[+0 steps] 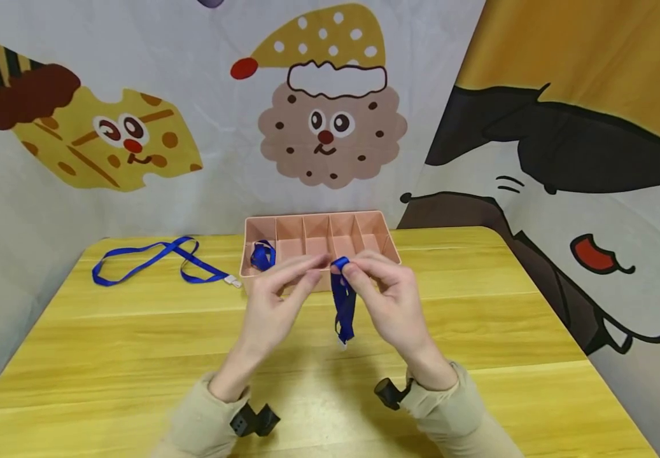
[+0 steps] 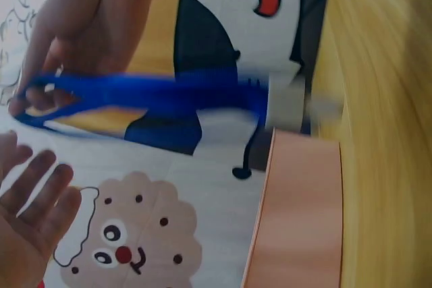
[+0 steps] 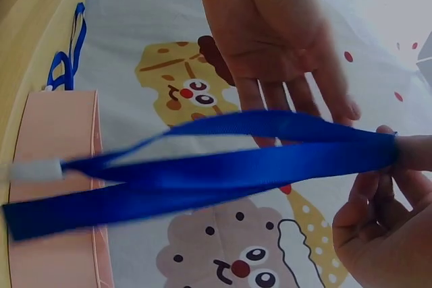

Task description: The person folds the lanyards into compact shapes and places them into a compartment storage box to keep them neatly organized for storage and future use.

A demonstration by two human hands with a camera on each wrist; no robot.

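Note:
My right hand (image 1: 393,299) pinches a folded blue lanyard (image 1: 344,305) between thumb and fingers at its top. The doubled strap hangs down in loops, a white clip (image 3: 37,169) at its lower end in the right wrist view. Close on the other side of the strap is my left hand (image 1: 277,305), its fingers extended and nothing between them. In the right wrist view the left hand's fingers (image 3: 273,92) lie just behind the strap. Beyond both hands stands a pink divided box (image 1: 318,222), with a rolled blue lanyard (image 1: 263,255) in its left compartment.
Another blue lanyard (image 1: 158,259) lies loosely looped on the wooden table (image 1: 135,331) at the left, its white clip (image 1: 232,280) close to the box. Behind the table hangs a cloth (image 1: 215,191) printed with cartoon figures. A small black device is worn at each sleeve cuff.

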